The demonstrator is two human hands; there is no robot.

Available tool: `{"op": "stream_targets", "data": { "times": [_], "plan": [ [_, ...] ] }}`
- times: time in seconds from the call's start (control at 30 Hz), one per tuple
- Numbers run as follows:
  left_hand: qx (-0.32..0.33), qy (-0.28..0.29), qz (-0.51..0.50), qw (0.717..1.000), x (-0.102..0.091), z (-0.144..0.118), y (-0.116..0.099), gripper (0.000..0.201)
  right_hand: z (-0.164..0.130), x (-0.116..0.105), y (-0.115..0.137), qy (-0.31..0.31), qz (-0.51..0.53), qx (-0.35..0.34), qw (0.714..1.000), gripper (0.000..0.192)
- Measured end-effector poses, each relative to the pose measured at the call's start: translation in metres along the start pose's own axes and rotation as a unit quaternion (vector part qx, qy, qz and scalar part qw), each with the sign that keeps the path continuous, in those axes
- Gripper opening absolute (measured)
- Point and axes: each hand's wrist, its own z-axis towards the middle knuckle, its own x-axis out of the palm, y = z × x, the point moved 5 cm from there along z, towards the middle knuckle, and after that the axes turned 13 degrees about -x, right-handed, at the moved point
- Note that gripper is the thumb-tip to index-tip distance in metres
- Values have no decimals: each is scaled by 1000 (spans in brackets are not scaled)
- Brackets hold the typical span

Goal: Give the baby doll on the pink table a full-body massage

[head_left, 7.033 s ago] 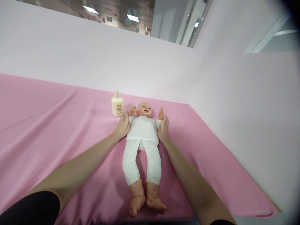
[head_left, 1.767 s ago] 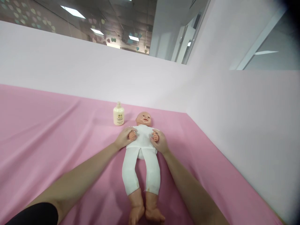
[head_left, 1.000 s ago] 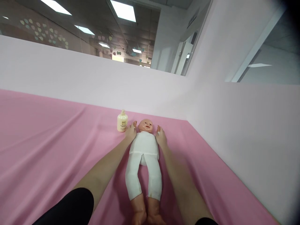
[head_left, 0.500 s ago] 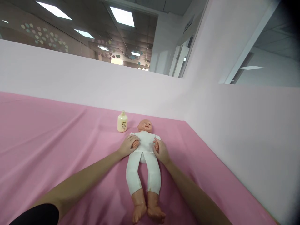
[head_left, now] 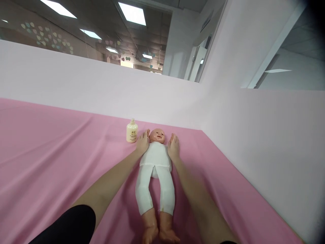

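Pink cloth (head_left: 63, 152) under pale walls; left hand (head_left: 142, 143) and right hand (head_left: 174, 149) each clasp the doll's (head_left: 155, 162) arms.

both hands (head_left: 142, 144) beside doll (head_left: 155, 169) on pink cloth (head_left: 63, 162), bottle (head_left: 132, 131) nearby

1. An indoor training or demonstration booth, by the look of it: plain pale partition walls (head_left: 106, 91) box in a bench draped in pink cloth (head_left: 50, 152).
2. Over the partition, an office-style ceiling with panel lights (head_left: 132, 13) and hanging paper hearts (head_left: 45, 32).
3. A baby doll (head_left: 156, 169) and lotion bottle (head_left: 131, 131) suggest infant-care practice.
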Motion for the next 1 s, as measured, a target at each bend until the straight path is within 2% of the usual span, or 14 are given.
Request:
{"op": "stream_targets", "data": {
  "times": [0.1, 0.17, 0.3, 0.37, 0.43, 0.53, 0.63, 0.7, 0.87, 0.93, 1.0],
  "plan": [
    [-70, 66, 58, 994, 13, 10, 14, 46, 1, 12, -21, 88, -25, 81, 992, 48],
    [-98, 86, 67, 989, 18, 13, 20, 42, -1, 17, -31, 113, -26, 107, 987, 45],
    [-102, 81, 55, 990, 17, 13, 22, 42, -2, 19, -33, 114, -15, 105, 988, 45],
    [-95, 75, 47, 992, 14, 10, 20, 43, -2, 13, -26, 86, 8, 78, 993, 49],
    [-57, 54, 11, 997, 7, 6, 15, 46, -2, 3, -15, 35, 41, 19, 998, 54],
    [43, -12, -93, 995, -11, -7, 7, 54, -8, -14, 2, -40, 77, -81, 993, 59],
    [109, -30, -163, 980, -29, -26, 3, 66, -21, -28, 14, -68, 96, -135, 984, 60],
    [142, -6, -172, 975, -38, -41, 1, 66, -34, -35, 21, -59, 104, -157, 980, 61],
    [267, 84, -118, 953, -46, -79, -9, 22, -65, -49, 46, 40, 87, -263, 960, 47],
    [287, 88, -108, 948, -47, -86, -10, 20, -72, -51, 53, 77, 77, -294, 950, 43],
    [280, 85, -101, 951, -46, -86, -11, 22, -73, -52, 54, 87, 79, -290, 950, 42]
  ]
}}
